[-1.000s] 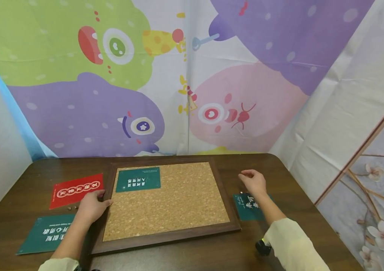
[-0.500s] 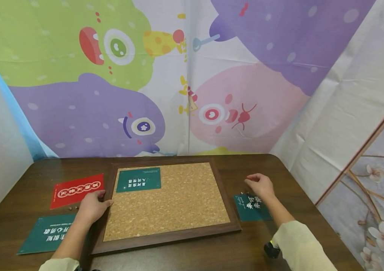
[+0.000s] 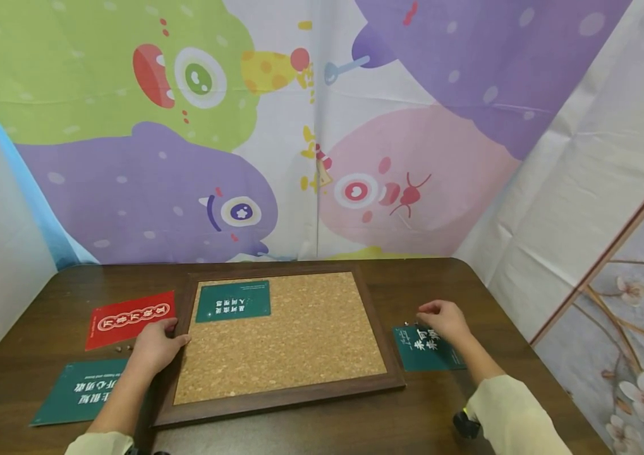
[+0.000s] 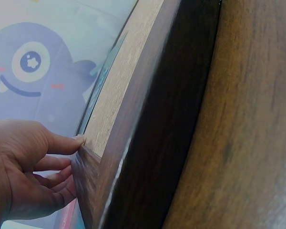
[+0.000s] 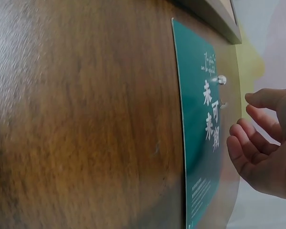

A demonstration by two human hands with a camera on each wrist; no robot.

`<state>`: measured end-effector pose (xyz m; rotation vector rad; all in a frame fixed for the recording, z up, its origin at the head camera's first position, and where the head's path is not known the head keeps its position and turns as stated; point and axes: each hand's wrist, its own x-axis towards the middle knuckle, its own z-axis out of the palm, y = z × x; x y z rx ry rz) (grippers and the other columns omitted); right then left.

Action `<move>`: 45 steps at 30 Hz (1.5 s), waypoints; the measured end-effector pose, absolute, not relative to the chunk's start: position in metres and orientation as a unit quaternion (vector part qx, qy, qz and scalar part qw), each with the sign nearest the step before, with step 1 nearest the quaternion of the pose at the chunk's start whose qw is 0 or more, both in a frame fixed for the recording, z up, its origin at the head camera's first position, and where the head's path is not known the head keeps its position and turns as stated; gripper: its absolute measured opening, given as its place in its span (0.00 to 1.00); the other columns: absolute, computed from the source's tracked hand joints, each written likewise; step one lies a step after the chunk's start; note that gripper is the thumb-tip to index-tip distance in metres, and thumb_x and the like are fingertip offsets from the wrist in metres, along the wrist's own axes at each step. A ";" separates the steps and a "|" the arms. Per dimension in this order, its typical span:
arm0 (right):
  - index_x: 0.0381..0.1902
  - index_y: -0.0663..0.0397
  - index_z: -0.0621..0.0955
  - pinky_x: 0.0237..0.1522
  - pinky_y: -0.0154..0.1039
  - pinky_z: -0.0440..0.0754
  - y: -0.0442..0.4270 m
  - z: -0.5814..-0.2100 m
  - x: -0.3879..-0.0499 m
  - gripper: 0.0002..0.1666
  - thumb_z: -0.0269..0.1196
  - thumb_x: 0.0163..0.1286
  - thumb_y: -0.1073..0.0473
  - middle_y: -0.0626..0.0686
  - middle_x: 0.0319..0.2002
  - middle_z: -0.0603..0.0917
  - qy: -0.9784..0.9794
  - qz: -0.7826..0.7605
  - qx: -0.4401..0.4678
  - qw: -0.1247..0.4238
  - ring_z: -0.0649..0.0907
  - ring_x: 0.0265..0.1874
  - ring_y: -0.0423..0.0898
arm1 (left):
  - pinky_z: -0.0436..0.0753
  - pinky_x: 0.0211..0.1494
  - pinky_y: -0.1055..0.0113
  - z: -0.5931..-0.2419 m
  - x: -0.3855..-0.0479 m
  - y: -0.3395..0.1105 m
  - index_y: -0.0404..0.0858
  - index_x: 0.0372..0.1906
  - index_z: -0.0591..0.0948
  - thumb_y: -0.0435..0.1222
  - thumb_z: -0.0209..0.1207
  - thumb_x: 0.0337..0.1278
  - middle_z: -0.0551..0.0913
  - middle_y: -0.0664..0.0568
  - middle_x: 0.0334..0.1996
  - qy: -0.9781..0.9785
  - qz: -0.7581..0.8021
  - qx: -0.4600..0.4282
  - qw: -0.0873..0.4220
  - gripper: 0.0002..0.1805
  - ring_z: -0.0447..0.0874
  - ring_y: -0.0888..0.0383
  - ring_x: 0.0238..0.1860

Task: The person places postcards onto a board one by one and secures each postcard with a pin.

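Note:
A cork board (image 3: 299, 354) in a dark wooden frame lies on the table, a green card (image 3: 236, 301) on its far left part. My left hand (image 3: 153, 347) grips the frame's left side. In the left wrist view the thumb of that hand (image 4: 19, 167) sits on the frame's top face and the fingers curl against its outer side. My right hand (image 3: 447, 321) hovers by another green card (image 3: 421, 357) with white characters, right of the board. Small shiny pins (image 5: 222, 80) stand beside that card. The right hand's fingers (image 5: 243, 152) are loosely bent, and nothing shows between them.
To the left of the board lie a red card (image 3: 128, 319) and a further green card (image 3: 74, 392), with small pins (image 3: 119, 349) between them. A cartoon-printed curtain (image 3: 293, 189) hangs behind the wooden table (image 3: 322, 433).
My right hand has shifted to the right and slightly nearer, uncovering more of the green card beside it. The left hand and the board stay in place.

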<state>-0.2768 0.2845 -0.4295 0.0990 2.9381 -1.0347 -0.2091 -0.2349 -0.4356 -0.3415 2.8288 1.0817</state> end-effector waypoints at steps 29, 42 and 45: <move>0.42 0.64 0.81 0.38 0.46 0.77 0.286 -0.440 -0.275 0.12 0.59 0.64 0.63 0.60 0.38 0.82 0.959 -0.279 -0.006 0.050 0.77 0.36 0.49 | 0.68 0.60 0.39 -0.439 -0.210 -0.237 0.17 0.61 0.63 0.34 0.58 0.57 0.66 0.23 0.59 0.933 0.347 -0.095 0.030 0.32 0.65 0.29 0.60; 0.41 0.63 0.81 0.38 0.47 0.76 0.285 -0.440 -0.276 0.11 0.59 0.64 0.63 0.58 0.37 0.82 0.966 -0.254 -0.009 0.046 0.77 0.35 0.49 | 0.68 0.61 0.39 -0.438 -0.210 -0.237 0.17 0.61 0.63 0.34 0.57 0.58 0.66 0.23 0.59 0.934 0.342 -0.094 0.031 0.31 0.64 0.30 0.60; 0.40 0.63 0.82 0.38 0.47 0.76 0.285 -0.440 -0.277 0.11 0.60 0.63 0.62 0.58 0.36 0.82 0.967 -0.249 -0.011 0.047 0.77 0.35 0.49 | 0.67 0.61 0.39 -0.439 -0.210 -0.237 0.17 0.61 0.63 0.34 0.57 0.58 0.66 0.23 0.59 0.934 0.342 -0.095 0.031 0.32 0.64 0.29 0.61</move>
